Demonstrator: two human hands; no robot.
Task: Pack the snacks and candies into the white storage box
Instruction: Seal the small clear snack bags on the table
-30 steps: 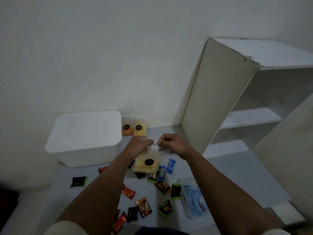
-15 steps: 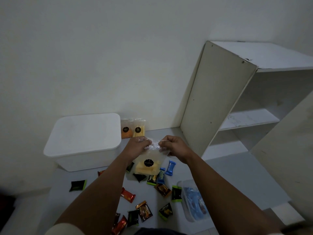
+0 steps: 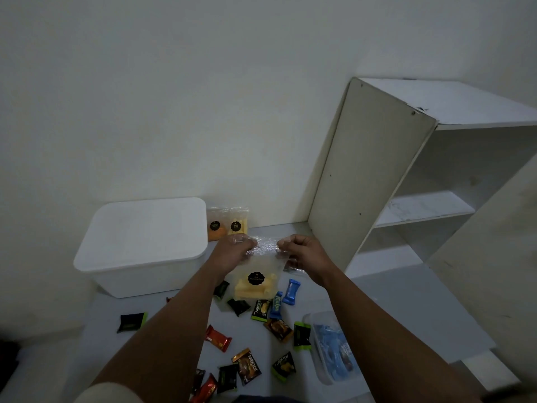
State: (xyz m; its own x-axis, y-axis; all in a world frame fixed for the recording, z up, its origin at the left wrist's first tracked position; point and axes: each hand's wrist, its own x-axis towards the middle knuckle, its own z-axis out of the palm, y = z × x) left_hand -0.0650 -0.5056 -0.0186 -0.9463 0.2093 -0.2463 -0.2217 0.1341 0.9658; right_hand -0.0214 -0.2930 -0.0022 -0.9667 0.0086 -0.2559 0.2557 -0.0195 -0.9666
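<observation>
A clear plastic bag of yellow snack sticks with a black round label (image 3: 254,282) hangs above the floor. My left hand (image 3: 232,251) pinches its top left corner and my right hand (image 3: 302,253) pinches its top right corner, stretching the top edge between them. The white storage box (image 3: 142,245) stands to the left with its lid on. Two more labelled snack bags (image 3: 228,225) lean against the wall behind it. Several small candy packets (image 3: 279,328), black, red and blue, lie scattered on the floor below my hands.
A white open shelf unit (image 3: 412,181) stands at the right against the wall. A clear plastic container with blue items (image 3: 331,347) lies on the floor at the lower right, beside my right forearm.
The view has tilted slightly. Both hands keep hold of the bag's top and have drawn a little further apart.
</observation>
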